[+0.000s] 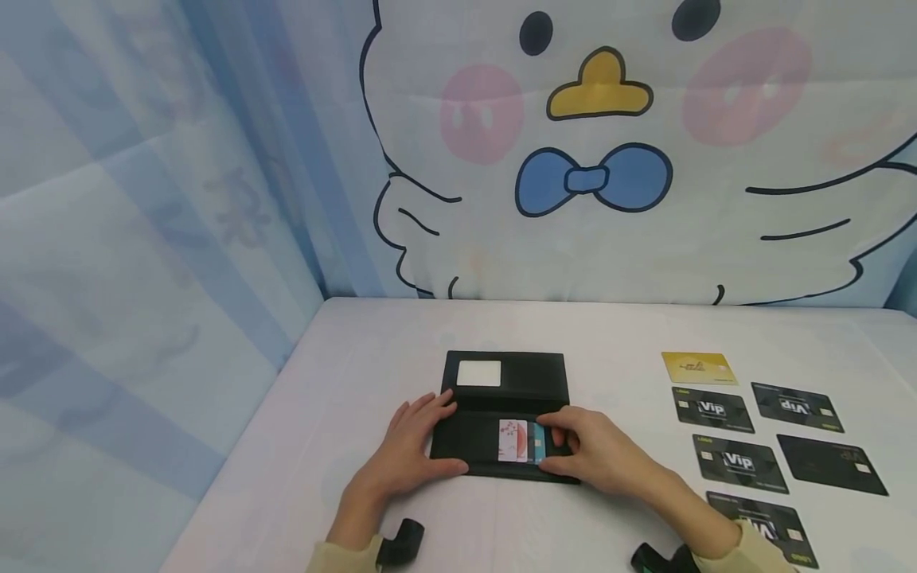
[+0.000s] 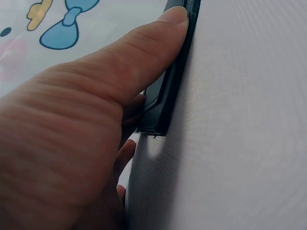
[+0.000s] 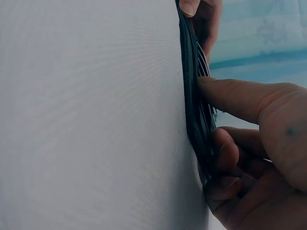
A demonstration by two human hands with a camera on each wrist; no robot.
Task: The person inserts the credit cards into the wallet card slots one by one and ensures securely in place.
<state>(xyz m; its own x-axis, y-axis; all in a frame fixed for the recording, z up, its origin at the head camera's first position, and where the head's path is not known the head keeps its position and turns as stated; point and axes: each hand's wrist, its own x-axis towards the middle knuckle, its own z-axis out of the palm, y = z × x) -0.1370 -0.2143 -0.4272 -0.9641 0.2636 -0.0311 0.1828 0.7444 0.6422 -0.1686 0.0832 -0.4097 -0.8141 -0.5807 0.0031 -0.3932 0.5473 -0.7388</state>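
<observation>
A black wallet [image 1: 533,368] lies unfolded on the table, with a white panel [image 1: 479,373] in its upper half. In the lower half are a white-and-pink card [image 1: 512,440] and, at its right, a partly covered blue card [image 1: 540,443]. My left hand [image 1: 415,446] rests along the wallet's left side, fingers extended, its thumb [image 2: 156,40] pressing the near edge. With thumb and forefinger my right hand [image 1: 605,450] pinches the blue card at its upper and lower edges. Its other fingers [image 3: 225,153] curl by the wallet's right end. How deep the card sits is hidden.
Right of the wallet lie a gold card [image 1: 698,368] and several black cards, including a VIP card [image 1: 712,409] and a plain-faced one [image 1: 833,464]. My right forearm partly covers the nearest card [image 1: 788,532]. A cartoon-printed curtain [image 1: 587,255] hangs behind the white table [image 1: 286,446].
</observation>
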